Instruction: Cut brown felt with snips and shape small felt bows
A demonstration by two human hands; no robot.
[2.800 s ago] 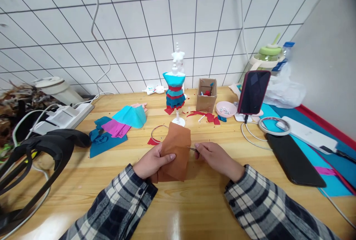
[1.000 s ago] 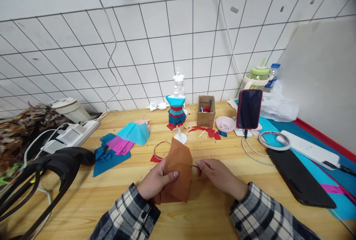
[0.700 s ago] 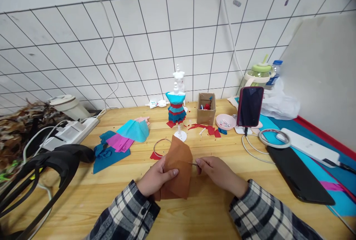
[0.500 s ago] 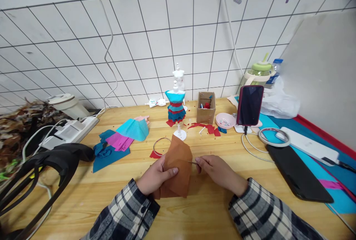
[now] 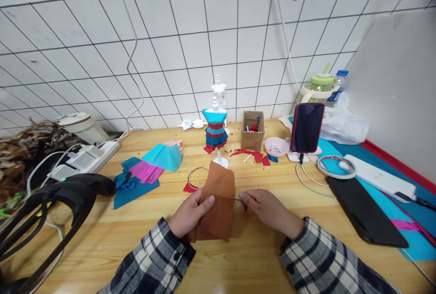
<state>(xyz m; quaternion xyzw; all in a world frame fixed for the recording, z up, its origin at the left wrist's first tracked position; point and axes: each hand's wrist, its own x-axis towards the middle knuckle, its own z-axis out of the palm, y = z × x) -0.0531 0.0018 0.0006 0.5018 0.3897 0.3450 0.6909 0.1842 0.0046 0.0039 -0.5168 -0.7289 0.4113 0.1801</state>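
My left hand (image 5: 191, 216) pinches a folded sheet of brown crepe paper (image 5: 218, 214) between thumb and fingers, just above the table. A line runs across the sheet, from under my left thumb to its right edge. At that edge, my right hand (image 5: 264, 207) is closed on a thin metal tool (image 5: 235, 199), whose tip meets the paper. Most of the tool is hidden by my fingers, so its kind does not show. Behind the paper stands a small white mannequin (image 5: 215, 103) in a blue and red ruffled paper dress (image 5: 215, 130).
Blue and pink paper pieces (image 5: 163, 157) lie at left, near a black strapped object (image 5: 68, 189). Beyond my hands are a metal ring (image 5: 190, 178), red scraps (image 5: 250, 154), a cardboard box (image 5: 252, 140) and a pink dish (image 5: 276, 141). A propped phone (image 5: 307, 128) stands at right.
The upper part of the brown paper has shifted slightly, and the line across it shows more clearly. My left thumb sits a little higher and further left. My right hand has barely moved.
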